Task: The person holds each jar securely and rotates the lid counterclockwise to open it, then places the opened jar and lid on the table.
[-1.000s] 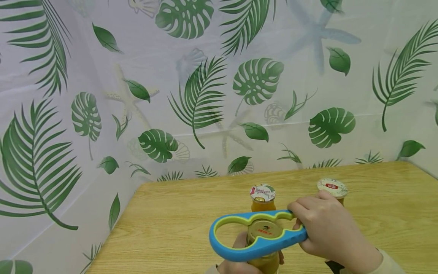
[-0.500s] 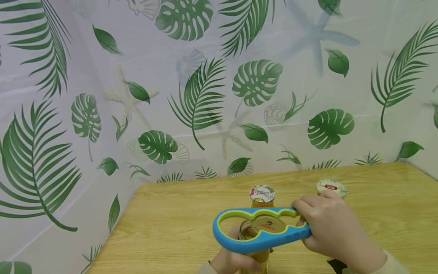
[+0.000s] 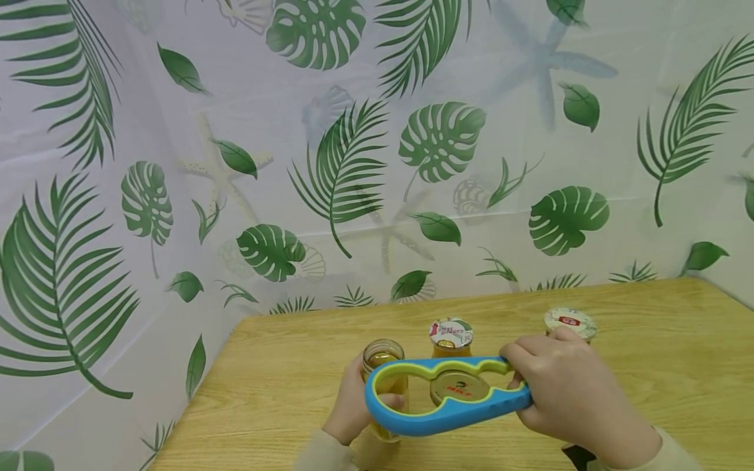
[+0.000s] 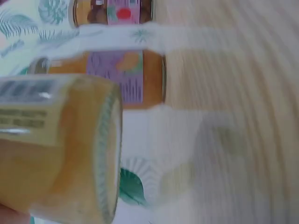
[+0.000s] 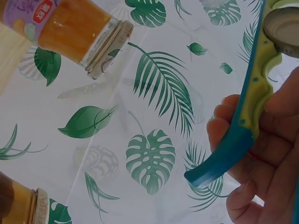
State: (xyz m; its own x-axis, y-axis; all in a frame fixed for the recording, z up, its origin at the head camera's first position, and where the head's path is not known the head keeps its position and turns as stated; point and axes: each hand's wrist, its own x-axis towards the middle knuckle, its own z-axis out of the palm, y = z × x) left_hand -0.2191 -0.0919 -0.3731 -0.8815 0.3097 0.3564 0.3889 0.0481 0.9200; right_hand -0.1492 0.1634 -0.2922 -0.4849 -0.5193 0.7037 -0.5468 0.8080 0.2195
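Open glass jar (image 4: 60,149), amber contents: gripped round its body by fingers of the left hand (image 3: 347,404); judged weighty, rigid, slick, breakable, best held upright where those fingers lie. Blue opener (image 3: 456,417): one end gripped by fingers of the right hand (image 3: 568,386); judged light, stiff. Gold lid (image 3: 459,387): seen within the opener, left of the right fingers.

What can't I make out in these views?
Head: front of the open jar, partly behind the opener.
Head: the right jar, mostly behind the right hand.
Left wrist: mouth of the open jar, past the left edge; print on its label, blurred.
Right wrist: part of the lid, cut by the right edge.
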